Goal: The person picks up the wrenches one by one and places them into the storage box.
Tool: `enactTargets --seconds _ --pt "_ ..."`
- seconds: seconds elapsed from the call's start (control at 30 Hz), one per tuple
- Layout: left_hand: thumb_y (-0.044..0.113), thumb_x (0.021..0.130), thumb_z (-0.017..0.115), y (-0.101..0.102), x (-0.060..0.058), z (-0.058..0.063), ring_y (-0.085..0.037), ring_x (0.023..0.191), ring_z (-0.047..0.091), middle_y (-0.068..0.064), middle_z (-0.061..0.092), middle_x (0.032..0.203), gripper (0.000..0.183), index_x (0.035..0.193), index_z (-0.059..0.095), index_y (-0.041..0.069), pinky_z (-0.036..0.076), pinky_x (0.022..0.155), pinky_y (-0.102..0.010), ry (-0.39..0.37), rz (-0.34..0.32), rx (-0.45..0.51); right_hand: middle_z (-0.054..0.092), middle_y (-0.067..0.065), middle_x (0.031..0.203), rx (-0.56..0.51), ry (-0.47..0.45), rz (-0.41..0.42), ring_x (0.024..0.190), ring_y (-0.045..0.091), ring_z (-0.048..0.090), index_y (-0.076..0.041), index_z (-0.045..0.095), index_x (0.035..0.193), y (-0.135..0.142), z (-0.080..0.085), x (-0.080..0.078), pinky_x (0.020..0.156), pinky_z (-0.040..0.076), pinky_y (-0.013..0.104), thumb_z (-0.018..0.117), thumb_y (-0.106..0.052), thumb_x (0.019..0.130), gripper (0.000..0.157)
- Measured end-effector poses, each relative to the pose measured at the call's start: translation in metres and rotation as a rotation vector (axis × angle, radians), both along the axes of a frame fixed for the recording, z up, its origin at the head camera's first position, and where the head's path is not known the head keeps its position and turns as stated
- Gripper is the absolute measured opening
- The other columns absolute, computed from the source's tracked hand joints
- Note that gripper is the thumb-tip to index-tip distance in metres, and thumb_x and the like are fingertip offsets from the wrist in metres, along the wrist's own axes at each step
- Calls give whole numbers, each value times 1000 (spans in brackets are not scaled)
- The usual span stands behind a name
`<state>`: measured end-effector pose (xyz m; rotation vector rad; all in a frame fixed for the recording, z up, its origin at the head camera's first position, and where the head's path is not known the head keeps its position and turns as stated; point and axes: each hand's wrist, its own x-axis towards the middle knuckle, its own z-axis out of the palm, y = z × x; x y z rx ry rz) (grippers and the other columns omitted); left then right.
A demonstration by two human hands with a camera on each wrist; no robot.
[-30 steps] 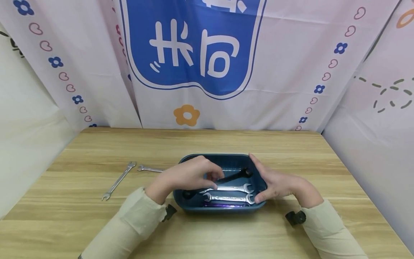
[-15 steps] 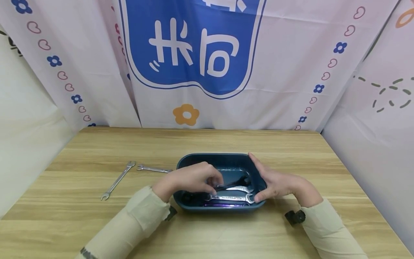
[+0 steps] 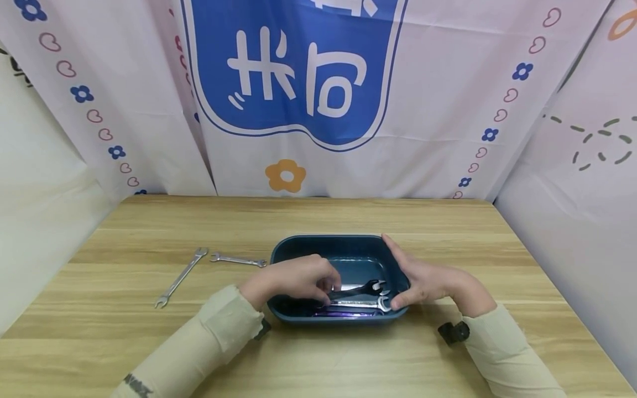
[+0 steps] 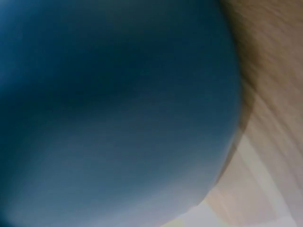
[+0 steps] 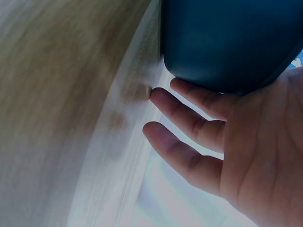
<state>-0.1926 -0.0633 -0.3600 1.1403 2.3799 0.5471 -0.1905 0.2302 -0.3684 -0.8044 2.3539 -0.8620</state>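
A dark blue rounded box [image 3: 328,236] stands on the wooden table. Inside it, my left hand [image 3: 298,278] pinches a black open-ended wrench [image 3: 353,292] between thumb and curled fingers, its head pointing right. Silver wrenches [image 3: 358,304] lie under and beside it, partly covered, with a purple wrench [image 3: 345,314] along the front wall. My right hand [image 3: 430,284] rests on the box's right end, thumb at the front rim and index finger stretched to the back corner. In the right wrist view, other fingers [image 5: 189,120] extend outside the box wall.
Left of the box lie two silver wrenches, one slanted [image 3: 181,277] and one shorter [image 3: 239,260] near the box's left rim. A printed cloth [image 3: 433,110] hangs behind the table [image 3: 348,365]. The box wall [image 4: 118,156] fills most of the left wrist view.
My left hand has moved lower and toward the front of the box, turning the black wrench flatter over the silver wrenches. My right hand has kept its place.
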Motion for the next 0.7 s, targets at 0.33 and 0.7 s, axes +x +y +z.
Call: enactTargets --seconds 0.33,0.7 --pt "15 88 76 2 -2 -3 -3 74 59 7 70 88 18 105 75 14 52 75 -16 24 -20 -32 -19 22 164 1 0 6 152 47 -4 -14 -25 155 1 0 0 120 10 63 82 -49 76 138" --pt "12 88 75 3 -4 -4 -5 67 53 7 60 73 11 99 74 12 48 68 -17 29 -30 -44 -16 25 164 -10 17 18 151 50 0 -11 -25 155 3 0 -2 118 13 66 81 -52 77 138"
